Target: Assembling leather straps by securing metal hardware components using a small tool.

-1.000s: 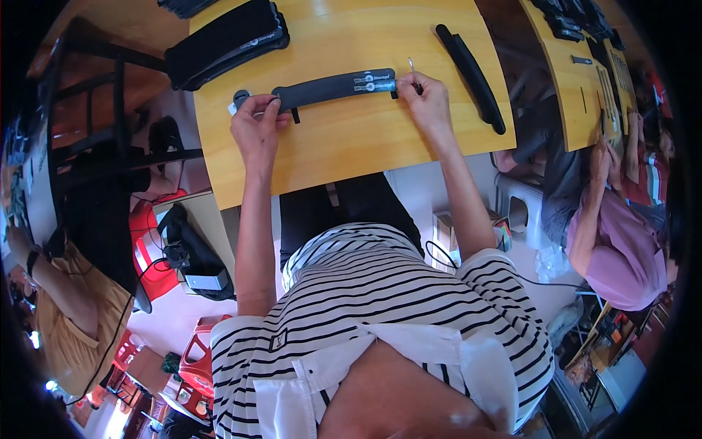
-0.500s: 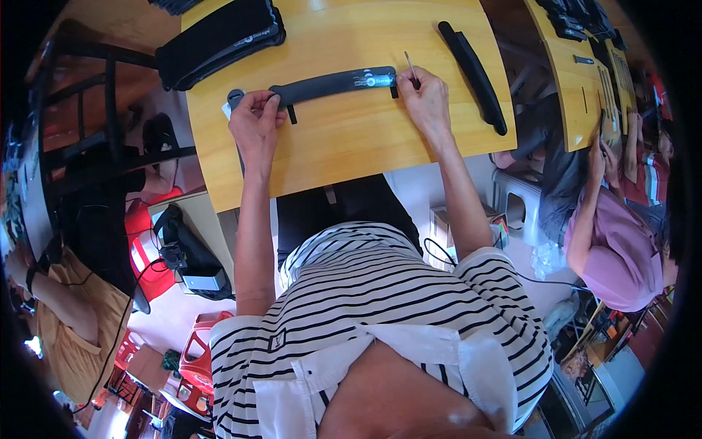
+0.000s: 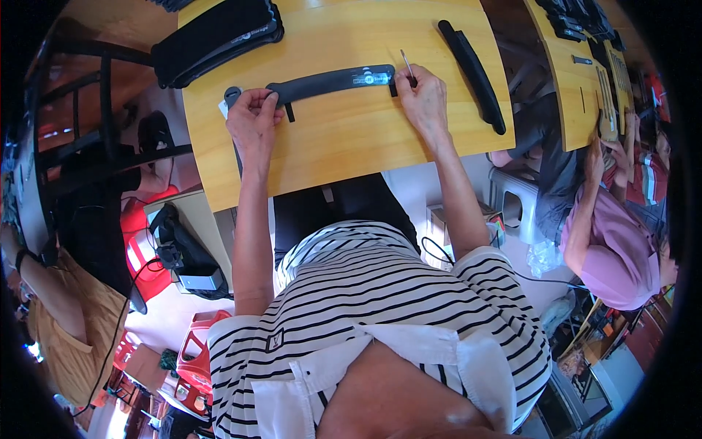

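Observation:
A long, gently curved dark grey strip point(image 3: 322, 85) with pale print at its right end lies across the wooden table point(image 3: 329, 139). My left hand point(image 3: 252, 128) is closed in a pinch at its left end. At the right end is my right hand point(image 3: 425, 102), its fingers closed round a small tool point(image 3: 405, 60) with a thin metal tip pointing away from me. The tool's handle is mostly hidden. Short black tabs stick out below the strip, one near the left hand point(image 3: 290, 112) and another near the right. Beside my left fingers sits a small dark round piece with a white tag point(image 3: 224, 107).
A stack of black strips point(image 3: 216, 44) lies at the table's far left. A long black curved piece point(image 3: 474, 80) rests at the right. Another table point(image 3: 578, 95) with tools stands further right, where a person in pink point(image 3: 614, 249) works. A person in tan point(image 3: 77, 322) is at left.
The thin tool in my right hand has tilted slightly. My hands and the strip keep nearly the same place, and the whole view has shifted a little.

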Demonstrator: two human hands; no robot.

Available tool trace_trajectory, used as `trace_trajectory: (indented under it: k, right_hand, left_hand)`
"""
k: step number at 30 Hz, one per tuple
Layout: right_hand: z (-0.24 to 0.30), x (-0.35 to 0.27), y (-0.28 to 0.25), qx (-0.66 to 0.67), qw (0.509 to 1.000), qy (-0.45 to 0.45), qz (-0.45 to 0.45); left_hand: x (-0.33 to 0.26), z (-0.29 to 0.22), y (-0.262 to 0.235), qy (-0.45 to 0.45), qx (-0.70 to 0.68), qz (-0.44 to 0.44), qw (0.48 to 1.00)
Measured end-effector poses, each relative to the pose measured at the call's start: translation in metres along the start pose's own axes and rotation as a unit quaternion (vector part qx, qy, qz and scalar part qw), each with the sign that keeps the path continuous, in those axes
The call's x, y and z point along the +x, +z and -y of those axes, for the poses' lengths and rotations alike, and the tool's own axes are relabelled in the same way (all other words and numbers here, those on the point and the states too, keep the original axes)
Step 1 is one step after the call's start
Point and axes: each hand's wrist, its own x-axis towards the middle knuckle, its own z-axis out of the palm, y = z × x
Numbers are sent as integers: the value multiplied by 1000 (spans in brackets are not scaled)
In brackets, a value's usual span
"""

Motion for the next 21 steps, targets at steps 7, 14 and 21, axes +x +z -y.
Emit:
trace_trajectory:
  k: [7, 14, 21]
  right_hand:
    - [0, 0, 1, -21, 1000, -5, 0]
    - [1, 0, 1, -17, 1000, -25, -1]
    - [0, 1, 1, -20, 999, -28, -1]
  left_hand:
    - [0, -2, 1, -8, 2, -1, 1000]
    - [0, -4, 2, -4, 14, -16, 1000]
    - [0, -4, 3, -6, 28, -22, 999]
